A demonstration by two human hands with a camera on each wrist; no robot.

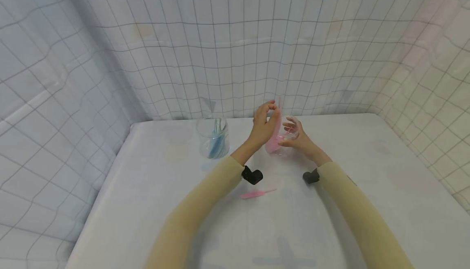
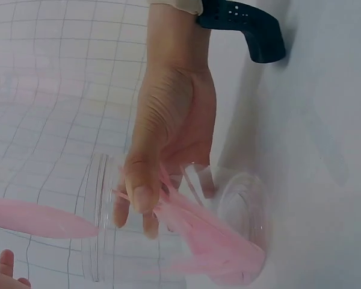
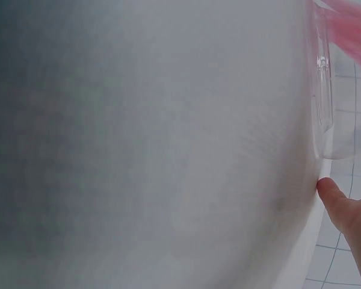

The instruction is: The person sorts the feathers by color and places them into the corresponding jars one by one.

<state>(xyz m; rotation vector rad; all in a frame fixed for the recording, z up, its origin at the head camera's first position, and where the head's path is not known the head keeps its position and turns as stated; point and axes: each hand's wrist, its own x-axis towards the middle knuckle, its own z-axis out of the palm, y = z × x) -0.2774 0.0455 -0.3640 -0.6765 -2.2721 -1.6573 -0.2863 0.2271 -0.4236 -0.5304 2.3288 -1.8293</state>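
My left hand [image 1: 265, 123] is above the mouth of a clear jar [image 1: 282, 150], its thumb and fingers pinching a slim pink plastic tool [image 1: 277, 122] held nearly upright. In the left wrist view, that pink tool [image 2: 42, 220] reaches the jar's rim [image 2: 96, 217]; only fingertips of my left hand show. My right hand [image 1: 299, 139] curves around the jar's right side, thumb in front and fingers behind. Several pink tools [image 2: 204, 235] lean inside the jar. In the right wrist view, a thumb [image 3: 332, 191] is close to the jar's base [image 3: 322, 78].
To the left stands another clear jar [image 1: 203, 144] with several blue tools [image 1: 217, 142]. A loose pink tool [image 1: 253, 195] with a thin end lies on the white table [image 1: 161, 203] in front of my hands. Grid-patterned cloth [image 1: 235, 57] encloses the back and sides.
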